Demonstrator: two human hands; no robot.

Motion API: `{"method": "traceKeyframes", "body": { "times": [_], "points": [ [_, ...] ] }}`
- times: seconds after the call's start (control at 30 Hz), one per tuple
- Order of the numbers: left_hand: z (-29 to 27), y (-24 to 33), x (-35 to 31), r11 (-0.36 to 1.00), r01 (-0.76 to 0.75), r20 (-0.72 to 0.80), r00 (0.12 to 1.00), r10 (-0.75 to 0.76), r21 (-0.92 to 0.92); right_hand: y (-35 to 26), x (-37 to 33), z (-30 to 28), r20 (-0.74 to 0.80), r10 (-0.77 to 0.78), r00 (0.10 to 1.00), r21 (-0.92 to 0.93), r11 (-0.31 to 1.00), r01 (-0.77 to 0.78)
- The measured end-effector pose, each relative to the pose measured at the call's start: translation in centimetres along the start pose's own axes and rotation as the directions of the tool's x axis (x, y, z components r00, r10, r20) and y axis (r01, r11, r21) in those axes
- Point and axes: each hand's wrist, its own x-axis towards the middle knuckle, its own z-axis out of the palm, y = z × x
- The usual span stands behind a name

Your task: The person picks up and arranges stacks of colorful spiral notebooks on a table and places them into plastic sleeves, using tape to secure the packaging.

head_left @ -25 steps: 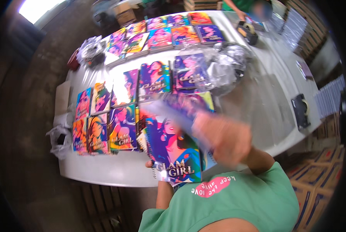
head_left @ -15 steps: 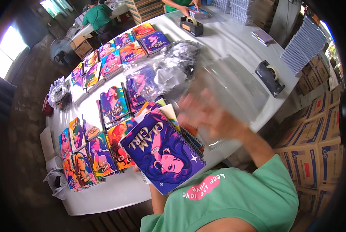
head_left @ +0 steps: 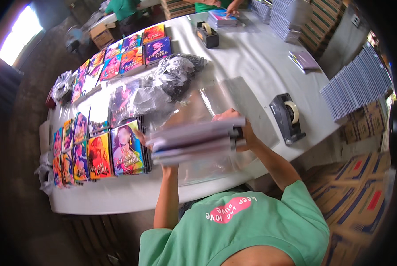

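Between my two hands is a stack of spiral notebooks (head_left: pixel 192 144), seen edge-on above the table's near side and smeared by motion. My left hand (head_left: pixel 143 140) grips its left end, the fingers closed on it. At the right end, my right hand (head_left: pixel 246 129) is closed round the stack near dark binding coils. Under and beyond the stack lie clear plastic sheets (head_left: pixel 214 104) on the white table. Just left of my left hand rests a pile of notebooks with a colourful illustrated cover (head_left: pixel 127 148).
Rows of notebook piles (head_left: pixel 99 155) cover the table's left side. Crumpled plastic (head_left: pixel 163 86) lies mid-table. A black tape dispenser (head_left: pixel 286 117) stands at right, another (head_left: pixel 207 35) farther off. Tall notebook stacks (head_left: pixel 356 84) and cartons (head_left: pixel 353 190) are at right. A co-worker's hands (head_left: pixel 231 8) touch notebooks opposite.
The notebook stack has turned from cover-up to edge-on and moved to the right. My right hand has come from over the plastic sheets onto the stack. The view has shifted.
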Motion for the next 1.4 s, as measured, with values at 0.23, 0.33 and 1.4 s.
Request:
{"method": "traceKeyframes", "body": {
  "times": [0.23, 0.33, 1.4],
  "points": [
    [2.1, -4.2, -4.2, 0.993, 0.059, 0.154, 0.985, -0.074, 0.102, 3.7, -4.2, -2.1, 0.034, 0.560, 0.828, 0.460, 0.727, -0.511],
    [0.9, -4.5, -4.3, 0.890, 0.216, 0.208, 0.925, -0.318, 0.402, 4.3, -4.7, -2.9, 0.000, 0.438, 0.899, 0.031, 0.898, -0.438],
    [1.5, -12.4, -7.1, 0.793, -0.146, 0.149, 0.986, 0.070, 0.591, 9.2, -7.9, -1.0, -0.134, 0.493, 0.859, -0.025, 0.865, -0.500]
  ]
}}
